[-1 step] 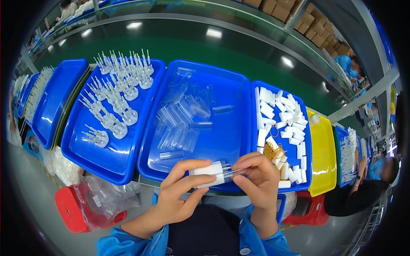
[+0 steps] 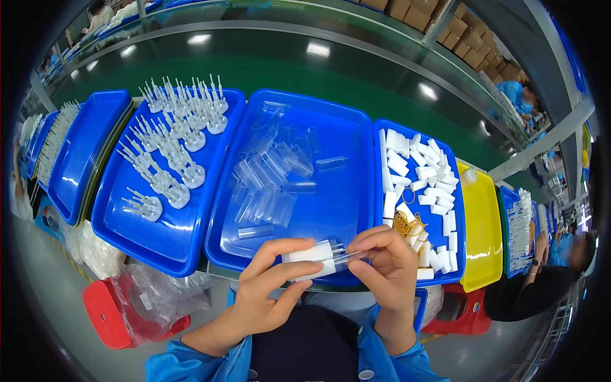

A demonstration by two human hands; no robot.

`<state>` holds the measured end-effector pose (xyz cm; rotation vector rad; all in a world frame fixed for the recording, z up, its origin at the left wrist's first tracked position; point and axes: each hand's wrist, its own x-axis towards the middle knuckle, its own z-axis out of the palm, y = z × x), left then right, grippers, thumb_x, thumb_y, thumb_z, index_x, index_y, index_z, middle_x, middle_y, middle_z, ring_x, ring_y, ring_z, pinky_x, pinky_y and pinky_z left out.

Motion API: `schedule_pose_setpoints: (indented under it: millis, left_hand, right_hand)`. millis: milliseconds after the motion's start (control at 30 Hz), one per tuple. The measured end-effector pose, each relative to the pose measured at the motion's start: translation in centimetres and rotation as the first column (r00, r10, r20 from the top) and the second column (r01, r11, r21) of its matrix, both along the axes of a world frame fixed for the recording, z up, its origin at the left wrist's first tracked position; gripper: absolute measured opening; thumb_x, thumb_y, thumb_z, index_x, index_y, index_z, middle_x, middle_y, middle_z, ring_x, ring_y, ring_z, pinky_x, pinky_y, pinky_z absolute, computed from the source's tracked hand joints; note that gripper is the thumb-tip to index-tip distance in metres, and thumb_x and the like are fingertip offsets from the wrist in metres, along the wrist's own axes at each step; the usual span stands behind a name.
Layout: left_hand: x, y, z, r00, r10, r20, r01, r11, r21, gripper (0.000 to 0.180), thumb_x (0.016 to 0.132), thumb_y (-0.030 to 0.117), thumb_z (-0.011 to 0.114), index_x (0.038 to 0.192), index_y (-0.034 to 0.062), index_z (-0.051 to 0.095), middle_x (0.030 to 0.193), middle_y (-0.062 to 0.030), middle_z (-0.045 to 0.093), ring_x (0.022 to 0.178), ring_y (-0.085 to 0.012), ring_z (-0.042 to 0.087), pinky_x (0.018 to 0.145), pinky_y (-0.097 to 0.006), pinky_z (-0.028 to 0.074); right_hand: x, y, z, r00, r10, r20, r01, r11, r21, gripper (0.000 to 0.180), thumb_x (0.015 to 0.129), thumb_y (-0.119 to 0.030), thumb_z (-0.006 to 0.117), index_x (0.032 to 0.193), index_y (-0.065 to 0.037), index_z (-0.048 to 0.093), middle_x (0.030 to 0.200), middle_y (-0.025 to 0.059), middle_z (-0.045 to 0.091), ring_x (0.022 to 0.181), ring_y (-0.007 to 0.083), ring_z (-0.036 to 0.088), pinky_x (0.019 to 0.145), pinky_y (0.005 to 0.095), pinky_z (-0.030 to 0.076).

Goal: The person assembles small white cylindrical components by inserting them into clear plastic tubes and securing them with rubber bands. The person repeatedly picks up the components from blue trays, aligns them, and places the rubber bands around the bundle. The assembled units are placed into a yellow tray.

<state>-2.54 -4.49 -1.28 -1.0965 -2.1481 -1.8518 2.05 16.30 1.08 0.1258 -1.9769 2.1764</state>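
Observation:
My left hand [image 2: 273, 280] is closed around white rectangular blocks [image 2: 312, 252], gripping them between thumb and fingers above the near edge of the middle blue tray. Thin prongs stick out of the blocks on their right side. My right hand [image 2: 387, 267] pinches a clear plastic sleeve [image 2: 347, 260] that reaches to the blocks; how far it covers them is hard to make out. Behind my hands, the middle blue tray [image 2: 347, 204] holds a loose pile of clear plastic sleeves [image 2: 273, 169].
To the left, a blue tray [image 2: 118, 219] carries several clusters of upright thin sticks [image 2: 175, 146]. On the right, another blue tray [image 2: 380, 122] has white blocks [image 2: 439, 184] and yellow rubber bands [image 2: 407, 224]. Beyond it are a yellow tray [image 2: 482, 242] and another person's arm [image 2: 531, 270].

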Motion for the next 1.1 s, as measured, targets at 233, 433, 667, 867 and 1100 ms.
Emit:
schedule_pose_setpoints:
  millis: [233,433,667,867,1100]
  left_hand:
    - [0.8,2.4,-0.5,0.981,0.190,-0.026,-0.188,0.980,0.065,0.061,0.072,-0.005,0.076,0.128,-0.0027,0.054,0.120,-0.0215,0.064,0.099,-0.0333,0.066,0.084,-0.038,0.052]
    - [0.3,3.2,-2.0,0.895,0.223,-0.387,-0.235,0.972,0.015,0.091,0.072,-0.002,0.082,0.142,-0.0076,0.025,0.121,-0.0278,0.060,0.102,-0.0352,0.067,0.079,-0.038,0.060]
    - [0.4,3.3,-2.7,0.897,0.261,-0.358,-0.267,0.963,0.033,0.089,0.070,-0.002,0.083,0.140,-0.0065,0.028,0.123,-0.0277,0.058,0.102,-0.0348,0.066,0.074,-0.037,0.062]
    - [1.1,3.1,-2.0,0.890,0.264,-0.372,-0.293,0.956,-0.023,0.087,0.067,-0.003,0.084,0.138,-0.0055,0.033,0.120,-0.0241,0.059,0.100,-0.0305,0.063,0.070,-0.033,0.061]
    - [1.9,2.7,-1.8,0.955,0.206,-0.214,-0.185,0.976,0.114,0.075,0.065,-0.006,0.079,0.133,-0.0050,0.047,0.124,-0.0208,0.058,0.102,-0.0319,0.062,0.079,-0.037,0.054]
  right_hand:
    - [-0.4,-1.8,-1.1,0.932,-0.290,-0.217,0.358,0.831,0.425,0.064,0.068,-0.010,0.084,0.122,0.000,0.052,0.123,0.0168,0.043,0.113,0.0247,0.050,0.092,0.0359,0.046]
    - [0.0,-3.9,-2.1,0.873,-0.397,-0.285,0.488,0.735,0.471,0.107,0.059,-0.032,0.091,0.141,0.005,0.033,0.133,0.0221,0.034,0.128,0.0359,0.031,0.105,0.0455,0.030]
    - [0.2,-3.4,-1.8,0.873,-0.387,-0.296,0.487,0.679,0.549,0.104,0.055,-0.026,0.091,0.139,0.005,0.038,0.124,0.0172,0.049,0.115,0.0283,0.052,0.099,0.0405,0.041]
    - [0.3,-3.6,-1.9,0.865,-0.369,-0.340,0.493,0.750,0.441,0.094,0.058,-0.028,0.091,0.133,0.005,0.045,0.102,0.0163,0.061,0.096,0.0242,0.061,0.084,0.0335,0.046]
    - [0.7,-2.7,-2.3,0.945,-0.234,-0.227,0.255,0.965,0.065,0.092,0.059,-0.012,0.089,0.136,0.006,0.041,0.122,0.0157,0.055,0.114,0.0251,0.057,0.098,0.0371,0.044]
